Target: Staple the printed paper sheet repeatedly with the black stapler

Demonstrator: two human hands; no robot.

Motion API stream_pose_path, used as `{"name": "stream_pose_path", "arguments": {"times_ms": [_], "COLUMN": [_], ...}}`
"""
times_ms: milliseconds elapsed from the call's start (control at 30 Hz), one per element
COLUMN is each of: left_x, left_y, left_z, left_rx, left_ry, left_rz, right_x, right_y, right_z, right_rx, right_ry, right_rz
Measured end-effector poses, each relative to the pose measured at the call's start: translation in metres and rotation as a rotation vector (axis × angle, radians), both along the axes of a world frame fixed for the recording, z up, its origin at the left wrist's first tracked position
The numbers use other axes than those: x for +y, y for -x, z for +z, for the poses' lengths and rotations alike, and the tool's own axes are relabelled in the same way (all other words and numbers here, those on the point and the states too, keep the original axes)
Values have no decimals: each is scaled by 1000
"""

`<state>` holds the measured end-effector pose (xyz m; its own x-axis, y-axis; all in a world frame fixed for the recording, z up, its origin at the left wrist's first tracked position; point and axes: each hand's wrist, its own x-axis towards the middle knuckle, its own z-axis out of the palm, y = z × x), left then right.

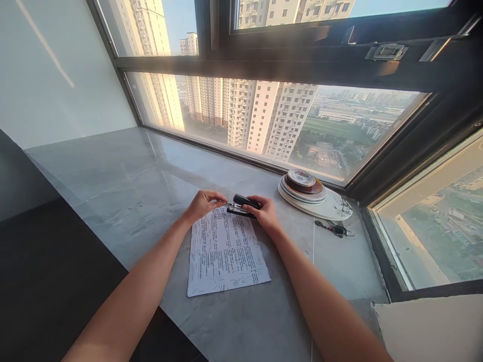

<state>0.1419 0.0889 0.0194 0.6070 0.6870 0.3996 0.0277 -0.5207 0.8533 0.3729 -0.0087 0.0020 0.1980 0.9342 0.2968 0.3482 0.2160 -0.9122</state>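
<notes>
A black stapler [246,201] is held in my right hand [264,211], its top arm lifted away from the base. My left hand [206,205] pinches at the stapler's front end; the fingers are closed, and whatever small thing is between them cannot be made out. Below both hands, a printed sheet of paper [228,251] lies flat on the grey stone surface [169,301]. Thin dark marks or loose staples are scattered over the sheet, mostly along its lower edge.
Stacked plates [302,188] with a small patterned dish on top stand right of my hands, by the window frame [283,68]. Beside them lies a dark item with a cord [337,230]. The surface's front edge drops off at the left into a dark area.
</notes>
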Motion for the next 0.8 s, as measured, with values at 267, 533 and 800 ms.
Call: {"name": "stream_pose_path", "arguments": {"times_ms": [267, 533, 800], "left_x": [0, -1, 0], "left_y": [1, 0, -1], "left_z": [-2, 0, -1], "left_rx": [112, 107, 93], "left_ry": [-95, -122, -119], "left_rz": [-67, 2, 151], "right_x": [0, 1, 3], "right_y": [1, 0, -1], "right_z": [0, -1, -5], "right_rx": [-6, -17, -40], "right_ry": [-6, -8, -20], "right_rz": [9, 0, 14]}}
